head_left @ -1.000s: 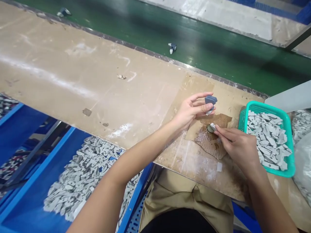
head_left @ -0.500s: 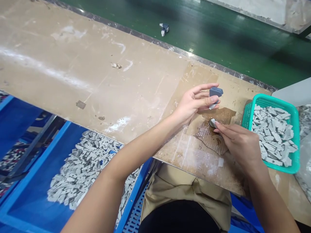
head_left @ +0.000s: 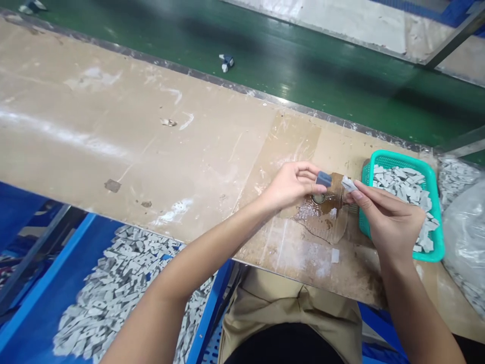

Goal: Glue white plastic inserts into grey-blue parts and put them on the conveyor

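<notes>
Between the thumb and fingers of my left hand (head_left: 293,186) is a small dark blue plastic part (head_left: 323,178). My right hand (head_left: 394,217) pinches a small light grey plastic piece (head_left: 348,184) by one end, a short gap to the right of the blue part. Below both hands lies a torn, wet-looking piece of brown cardboard (head_left: 329,225). On it, just under my left fingertips, is a small round spot or dish (head_left: 318,198) that looks wet; its contents I cannot make out.
A green basket (head_left: 439,222) of grey pieces stands right of my right hand, beside a clear plastic bag (head_left: 464,227). A blue bin (head_left: 85,235) with many grey pieces sits below left. Beyond the worktable (head_left: 212,167) runs a green belt (head_left: 170,45) carrying a blue-and-grey assembly (head_left: 226,62).
My right hand has lifted the grey piece up from the round wet spot, beside the blue part. My left hand has lowered and turned the blue part. The camera view has shifted.
</notes>
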Tool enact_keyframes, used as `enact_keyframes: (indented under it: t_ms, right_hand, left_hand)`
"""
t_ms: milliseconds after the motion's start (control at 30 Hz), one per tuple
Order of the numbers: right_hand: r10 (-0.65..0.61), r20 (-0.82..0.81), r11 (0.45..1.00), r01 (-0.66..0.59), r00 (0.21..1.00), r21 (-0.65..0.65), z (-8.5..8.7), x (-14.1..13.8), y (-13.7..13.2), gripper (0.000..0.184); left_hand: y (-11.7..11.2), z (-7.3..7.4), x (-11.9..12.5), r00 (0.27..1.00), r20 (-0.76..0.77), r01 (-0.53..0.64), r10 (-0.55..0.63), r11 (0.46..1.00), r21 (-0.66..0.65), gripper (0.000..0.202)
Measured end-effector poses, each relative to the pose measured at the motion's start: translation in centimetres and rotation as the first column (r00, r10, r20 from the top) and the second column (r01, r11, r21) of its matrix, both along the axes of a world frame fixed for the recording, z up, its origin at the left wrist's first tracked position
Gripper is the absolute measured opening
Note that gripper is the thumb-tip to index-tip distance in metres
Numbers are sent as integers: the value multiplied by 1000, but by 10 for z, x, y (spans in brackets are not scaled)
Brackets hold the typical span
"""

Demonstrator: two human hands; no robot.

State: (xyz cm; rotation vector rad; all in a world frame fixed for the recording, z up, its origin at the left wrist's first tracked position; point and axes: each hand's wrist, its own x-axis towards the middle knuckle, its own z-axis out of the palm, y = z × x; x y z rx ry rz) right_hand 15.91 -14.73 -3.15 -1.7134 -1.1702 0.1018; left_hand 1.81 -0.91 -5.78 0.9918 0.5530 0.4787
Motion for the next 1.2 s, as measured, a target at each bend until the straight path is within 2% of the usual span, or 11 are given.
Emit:
enact_keyframes:
  t_ms: [133, 233, 367, 533, 833, 1000, 1200]
  right_hand:
    - [32, 45, 997, -35, 998, 71, 2, 0, -1, 23]
    - [59, 90, 995, -66, 994, 71, 2, 1, -2, 23]
    - [77, 127, 996, -83, 989, 42, 3, 3, -3, 20]
    - [103, 135, 993, -109, 985, 37, 3, 2, -3, 19]
    - [205, 162, 977, -213, 965, 30, 1, 1, -4, 42]
    - [247, 117, 968, -250, 962, 19, 3, -2, 1, 41]
    - [308, 81, 946, -314, 948, 84, 5, -2, 2, 45]
  left_hand:
    - [-10, 1, 2, 987, 60, 143, -147, 988, 58, 29]
    - [-15, -1, 3, 980, 90, 171, -179, 982, 85, 30]
    - [-17, -3, 3, 979, 139, 138, -147, 988, 75, 32]
    - [-18, 0, 3, 986, 129, 104, -108, 994, 37, 32]
    - [-24, 4, 3, 995, 95, 12, -14, 1000, 25, 33]
    - [-26, 5, 2, 998, 52, -44, 44, 999, -15, 35]
    - [-25, 10, -1, 998, -35, -44, 47, 996, 79, 35]
